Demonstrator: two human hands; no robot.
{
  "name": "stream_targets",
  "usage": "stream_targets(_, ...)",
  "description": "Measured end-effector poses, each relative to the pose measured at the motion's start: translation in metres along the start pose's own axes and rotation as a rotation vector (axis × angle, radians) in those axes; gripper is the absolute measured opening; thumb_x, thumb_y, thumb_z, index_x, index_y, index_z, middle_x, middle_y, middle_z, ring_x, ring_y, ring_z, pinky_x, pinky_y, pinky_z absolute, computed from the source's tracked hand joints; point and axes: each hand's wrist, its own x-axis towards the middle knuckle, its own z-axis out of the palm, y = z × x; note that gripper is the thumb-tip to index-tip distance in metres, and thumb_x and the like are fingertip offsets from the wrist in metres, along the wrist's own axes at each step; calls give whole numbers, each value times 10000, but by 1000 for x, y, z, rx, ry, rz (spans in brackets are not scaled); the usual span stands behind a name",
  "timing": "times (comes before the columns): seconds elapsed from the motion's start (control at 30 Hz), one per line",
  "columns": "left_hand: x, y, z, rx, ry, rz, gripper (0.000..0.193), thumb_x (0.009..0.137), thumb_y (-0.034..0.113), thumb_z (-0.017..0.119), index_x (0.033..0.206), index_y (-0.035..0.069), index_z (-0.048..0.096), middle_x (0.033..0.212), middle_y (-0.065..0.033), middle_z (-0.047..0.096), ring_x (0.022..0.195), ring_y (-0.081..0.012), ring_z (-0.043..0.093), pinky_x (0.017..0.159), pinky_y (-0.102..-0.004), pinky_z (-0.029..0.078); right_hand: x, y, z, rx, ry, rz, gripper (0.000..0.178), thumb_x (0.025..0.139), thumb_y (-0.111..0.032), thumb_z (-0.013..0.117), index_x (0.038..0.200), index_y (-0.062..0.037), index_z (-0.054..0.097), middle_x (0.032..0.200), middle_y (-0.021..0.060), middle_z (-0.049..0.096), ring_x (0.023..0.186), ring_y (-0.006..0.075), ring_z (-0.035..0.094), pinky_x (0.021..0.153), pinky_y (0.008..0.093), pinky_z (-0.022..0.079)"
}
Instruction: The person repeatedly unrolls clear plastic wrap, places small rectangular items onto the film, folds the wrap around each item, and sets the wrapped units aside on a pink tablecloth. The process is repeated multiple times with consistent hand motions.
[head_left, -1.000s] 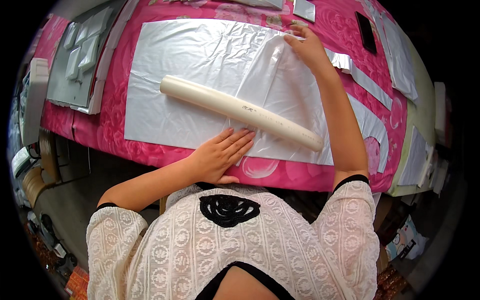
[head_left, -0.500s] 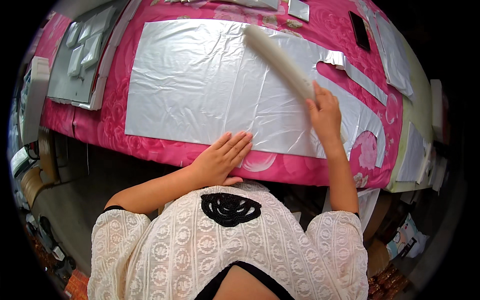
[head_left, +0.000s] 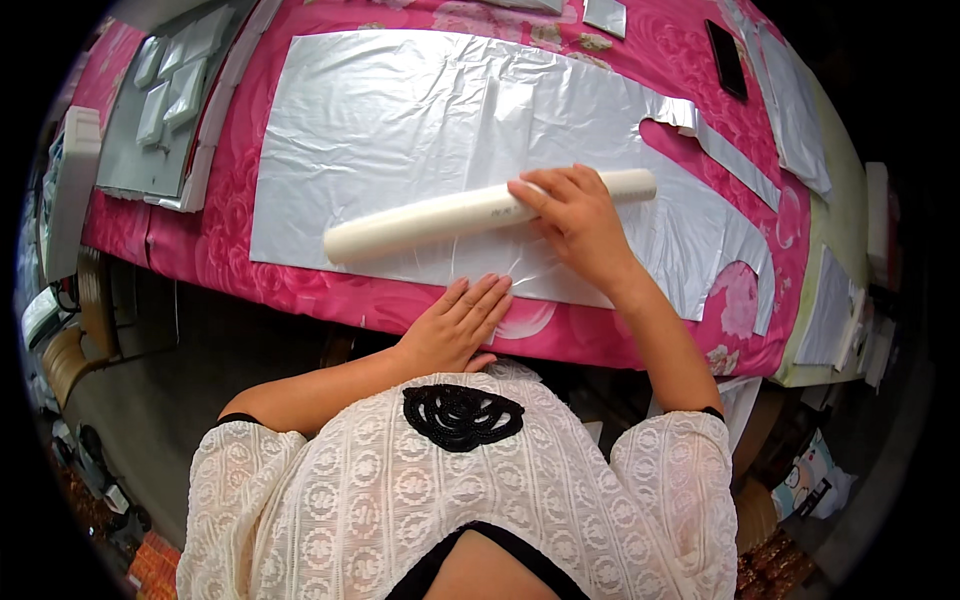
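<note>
Several packets [head_left: 184, 92] and a phone [head_left: 726, 60] flank the silver sheet [head_left: 370, 110]; my right hand [head_left: 578, 218] grips the white tube [head_left: 425, 225] across it, my left hand [head_left: 455, 325] lies flat.

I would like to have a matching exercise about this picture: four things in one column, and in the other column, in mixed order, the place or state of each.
Column one
1. White tube
2. Left hand
3. Black phone
4. Silvery sheet

Column two
A. On the pink cloth, at the upper right of the picture
B. Spread out beneath the tube
C. Laid flat, with fingertips at the sheet's near edge
D. Held by the right hand

Right pairs: 1-D, 2-C, 3-A, 4-B
</note>
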Motion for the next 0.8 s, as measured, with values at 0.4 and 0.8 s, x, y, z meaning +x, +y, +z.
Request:
stream_targets(0.4,-17,-32,-8,-263,142,215,592,766,260,655,1256,6,444,1368,-145,390,1282,-274,365,1072,-436,286,83,68,10,-76,277,48,484,721,-14,630,1193,-98,558,1240,102,523,1137,298,470,993,394,353)
stream_targets(0.8,-15,-43,-26,-406,354,261,287,709,221,709,897,51,575,1003,-55,591,974,-188,566,956,-392,429,-19,-33,24,218,-50,-106,371,662,29,595,1029,-19,607,1083,91,596,1000,281,558,860,380,468)
